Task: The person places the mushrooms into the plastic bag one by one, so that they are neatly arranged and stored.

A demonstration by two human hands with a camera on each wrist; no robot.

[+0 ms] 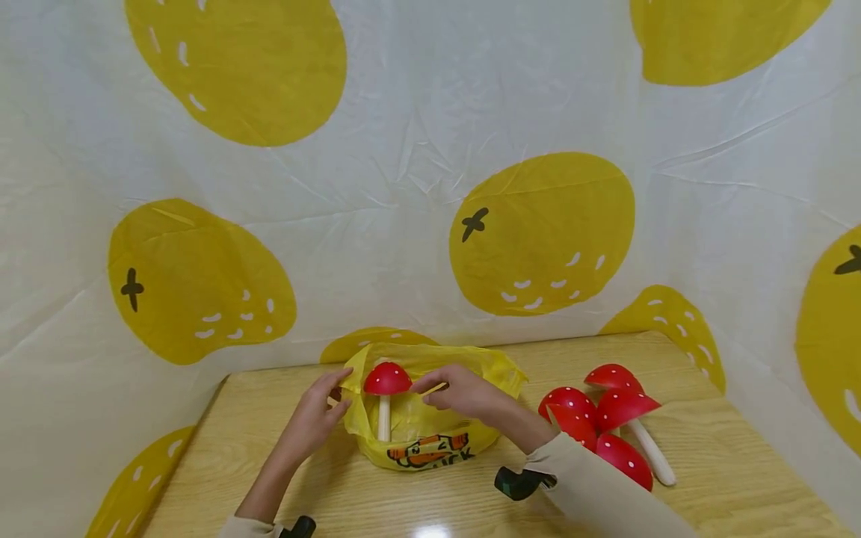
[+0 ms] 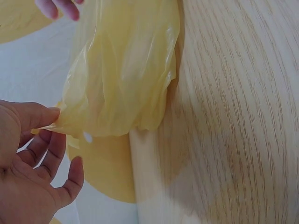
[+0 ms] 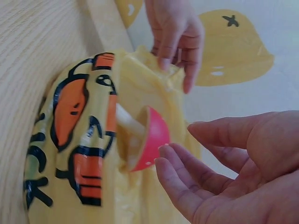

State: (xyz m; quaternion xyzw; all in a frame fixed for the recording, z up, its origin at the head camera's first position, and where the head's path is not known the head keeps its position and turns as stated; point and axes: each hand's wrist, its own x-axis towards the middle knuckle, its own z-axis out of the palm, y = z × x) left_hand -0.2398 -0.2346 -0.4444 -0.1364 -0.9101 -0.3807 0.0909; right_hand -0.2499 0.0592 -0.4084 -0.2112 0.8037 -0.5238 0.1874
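Note:
A yellow plastic bag (image 1: 494, 366) with a printed orange and black cartoon lies on the wooden table with its mouth spread wide. Inside it stands a toy mushroom (image 1: 386, 379) with a red white-dotted cap and a pale stem, leaning on the bag's inner side. My left hand (image 2: 35, 158) pinches the bag's edge between thumb and index finger, the other fingers loosely bent. My right hand (image 1: 464, 390) hovers over the bag's mouth, its fingertips (image 3: 166, 156) right at the red cap, thumb held apart and nothing in its grasp.
On the table (image 1: 269, 418) to the right lies a group of several red-capped mushrooms (image 1: 627, 409), partly hidden by the right sleeve (image 1: 592, 478). A white cloth (image 1: 377, 261) printed with yellow fruit hangs behind and beside the table.

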